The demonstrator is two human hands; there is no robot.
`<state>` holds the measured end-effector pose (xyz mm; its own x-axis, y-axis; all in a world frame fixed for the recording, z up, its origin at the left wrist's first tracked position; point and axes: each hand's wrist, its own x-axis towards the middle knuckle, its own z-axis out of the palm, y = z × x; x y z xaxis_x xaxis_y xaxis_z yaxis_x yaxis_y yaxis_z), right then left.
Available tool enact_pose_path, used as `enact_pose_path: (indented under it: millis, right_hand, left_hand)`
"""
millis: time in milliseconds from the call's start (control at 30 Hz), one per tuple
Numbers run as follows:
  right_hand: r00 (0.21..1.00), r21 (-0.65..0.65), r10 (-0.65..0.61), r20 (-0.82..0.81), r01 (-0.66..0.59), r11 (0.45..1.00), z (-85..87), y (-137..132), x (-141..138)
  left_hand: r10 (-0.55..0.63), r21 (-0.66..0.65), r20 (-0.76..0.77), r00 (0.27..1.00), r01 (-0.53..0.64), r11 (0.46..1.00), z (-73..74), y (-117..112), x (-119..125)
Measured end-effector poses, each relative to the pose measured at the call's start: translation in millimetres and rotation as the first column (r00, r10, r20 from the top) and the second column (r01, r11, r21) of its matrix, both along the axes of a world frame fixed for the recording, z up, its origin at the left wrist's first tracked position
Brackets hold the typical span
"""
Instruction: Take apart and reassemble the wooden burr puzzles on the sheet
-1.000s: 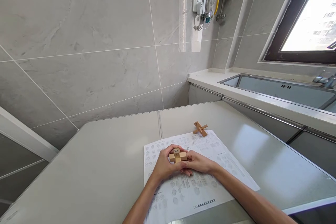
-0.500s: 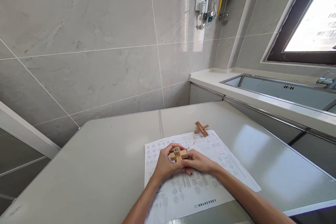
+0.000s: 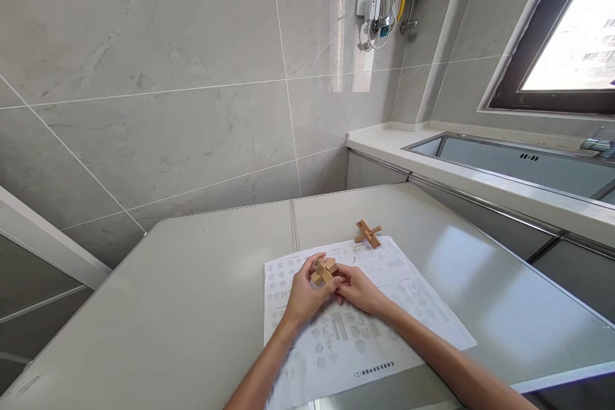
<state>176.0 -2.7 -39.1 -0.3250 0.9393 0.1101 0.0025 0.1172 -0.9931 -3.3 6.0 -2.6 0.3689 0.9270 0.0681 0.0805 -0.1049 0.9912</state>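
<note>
Between my hands is a wooden burr puzzle (image 3: 323,271) of interlocking pale blocks, with a dark mark on one block's end. My left hand (image 3: 307,291) curls round its left side, thumb in front and fingers behind. On its right side, my right hand (image 3: 354,287) grips it with bent fingers; part of those fingers is hidden. The puzzle is held above a printed instruction sheet (image 3: 375,333) covered with small diagrams. Beyond the hands, at the sheet's far edge, lies a second, darker wooden puzzle piece group (image 3: 368,234) of crossed sticks.
The sheet rests on a pale table (image 3: 192,307) against a grey tiled wall (image 3: 192,134). To the right runs a white counter (image 3: 375,139) with a sink (image 3: 504,163) and a tap (image 3: 598,144). Sockets and cables (image 3: 372,6) are on the wall at the back.
The burr puzzle has turned in my hands, so its blocks now point diagonally, and it has risen slightly. Both hands stay on it. The crossed sticks have not moved.
</note>
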Motion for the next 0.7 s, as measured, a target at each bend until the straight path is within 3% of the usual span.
enact_pose_path:
  millis: [100, 267, 533, 700]
  right_hand:
    - [0.994, 0.012, 0.111, 0.022, -0.111, 0.994, 4.0, -2.4, 2.7]
    - [0.986, 0.034, 0.169, -0.012, -0.168, 0.985, 11.9, -6.2, 6.9]
    - [0.932, -0.089, 0.333, -0.143, -0.347, 0.934, 13.8, -5.8, 10.3]
    - [0.882, -0.152, 0.401, -0.246, -0.444, 0.883, 12.0, -8.1, 11.3]
  left_hand:
    - [-0.006, 0.007, 0.020, 1.000, 0.006, 1.000, 4.6, -0.9, -0.1]
    - [-0.046, 0.016, 0.037, 0.998, 0.045, 0.999, 9.8, -2.2, -1.4]
    - [-0.135, 0.040, 0.032, 0.990, 0.134, 0.990, 10.4, -2.3, -4.2]
    - [-0.218, -0.041, 0.081, 0.973, 0.222, 0.974, 14.9, -6.0, -5.2]
